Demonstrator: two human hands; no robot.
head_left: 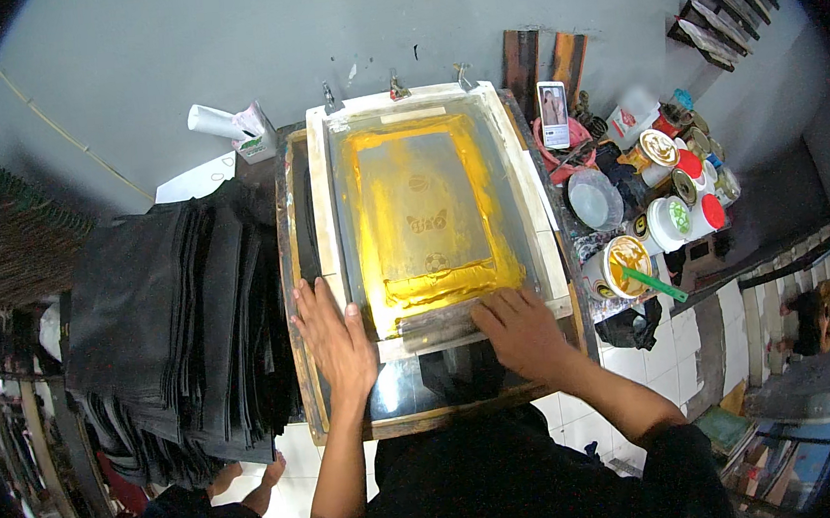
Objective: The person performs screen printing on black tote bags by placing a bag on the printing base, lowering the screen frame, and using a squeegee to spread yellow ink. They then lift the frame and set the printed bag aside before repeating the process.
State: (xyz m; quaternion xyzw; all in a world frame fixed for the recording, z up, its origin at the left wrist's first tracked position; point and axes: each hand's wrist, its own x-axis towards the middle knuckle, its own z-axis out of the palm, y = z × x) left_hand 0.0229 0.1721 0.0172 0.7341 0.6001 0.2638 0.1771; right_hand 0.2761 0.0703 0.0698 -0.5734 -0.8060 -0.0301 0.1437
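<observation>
Screen (429, 198) lies flat on the desk (468, 412) before me, clips (397, 88) along its far edge. Yellow ink (498, 252) smeared round the mesh, a ridge of it nearest me. Left hand (339, 340): open, palm down on the frame's near left corner. Right hand (523, 336): fingers bent at the near edge; can't tell if gripping. Black sheets (142, 303) stacked left; tubs (668, 222), phone (553, 112) right.

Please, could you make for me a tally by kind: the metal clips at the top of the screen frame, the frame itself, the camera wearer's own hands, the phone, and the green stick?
Metal clips: 3
Screen frame: 1
Wearer's hands (left hand, right hand): 2
Phone: 1
Green stick: 1
Total: 8
</observation>
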